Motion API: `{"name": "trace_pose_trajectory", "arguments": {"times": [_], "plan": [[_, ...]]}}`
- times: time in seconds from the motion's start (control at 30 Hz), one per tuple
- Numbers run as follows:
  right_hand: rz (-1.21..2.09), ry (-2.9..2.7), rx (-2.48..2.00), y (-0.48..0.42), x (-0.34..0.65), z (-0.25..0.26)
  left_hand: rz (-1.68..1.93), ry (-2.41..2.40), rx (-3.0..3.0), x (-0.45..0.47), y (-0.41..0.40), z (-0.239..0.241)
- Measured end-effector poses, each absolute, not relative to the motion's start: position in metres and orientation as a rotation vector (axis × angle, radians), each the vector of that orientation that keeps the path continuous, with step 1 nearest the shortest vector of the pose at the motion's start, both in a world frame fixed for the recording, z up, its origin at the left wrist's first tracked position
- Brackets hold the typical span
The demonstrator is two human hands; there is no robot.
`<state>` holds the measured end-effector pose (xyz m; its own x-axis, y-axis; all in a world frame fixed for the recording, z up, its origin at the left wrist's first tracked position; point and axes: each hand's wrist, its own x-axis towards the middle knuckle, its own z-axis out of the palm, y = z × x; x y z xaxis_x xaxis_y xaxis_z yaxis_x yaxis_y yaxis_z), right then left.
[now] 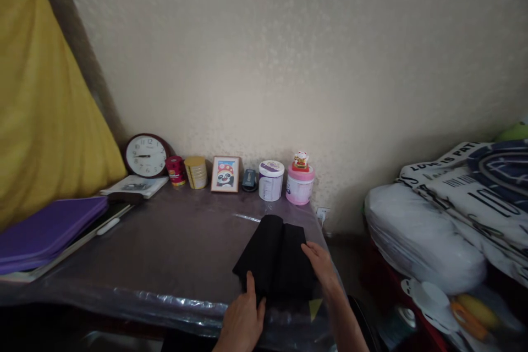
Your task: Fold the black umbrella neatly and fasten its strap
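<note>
A black folded cloth (266,258) lies near the right front corner of the table, with a rounded fold along its left part and a flatter panel on the right. My left hand (242,319) is at its front edge, index finger stretched out on the fabric and thumb apart from it; the other fingers are mostly hidden. At the cloth's right edge, my right hand (319,264) pinches the fabric, with part of its fingers hidden under it. The exact kind of garment or cloth cannot be made out.
Along the wall on the plastic-covered table (177,247) stand a clock (146,155), a red can (176,170), a panda picture (225,174), a white-purple tub (271,181) and a pink tub (300,187). A purple folder (53,231) lies left. Bagged bedding (424,236) is piled right.
</note>
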<state>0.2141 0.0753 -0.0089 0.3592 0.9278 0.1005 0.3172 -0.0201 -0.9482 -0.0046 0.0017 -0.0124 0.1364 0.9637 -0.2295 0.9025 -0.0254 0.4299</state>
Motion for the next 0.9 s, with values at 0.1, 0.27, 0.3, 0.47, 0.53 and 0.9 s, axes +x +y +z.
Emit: {"name": "trace_pose_trajectory", "arguments": {"times": [0.1, 0.27, 0.3, 0.47, 0.53, 0.9], "plan": [[0.858, -1.091, -1.46, 0.071, 0.212, 0.005, 0.179, 1.792, 1.952, -0.004, 0.002, -0.01], [1.0, -1.107, -1.328, 0.082, 0.192, 0.02, 0.148, 1.81, 1.946, -0.002, 0.002, -0.008], [1.006, -1.116, -1.31, 0.087, 0.185, 0.022, 0.144, 1.812, 1.947, -0.002, 0.002, -0.009], [0.964, -1.11, -1.322, 0.112, 0.147, 0.026, 0.128, 1.821, 1.95, -0.003, 0.003, -0.012], [0.91, -1.12, -1.383, 0.12, 0.132, 0.025, 0.121, 1.815, 1.949, -0.004, 0.003, -0.012], [0.555, -1.601, -1.755, 0.133, 0.097, 0.005, 0.07, 1.756, 1.935, -0.009, 0.007, -0.005]]}}
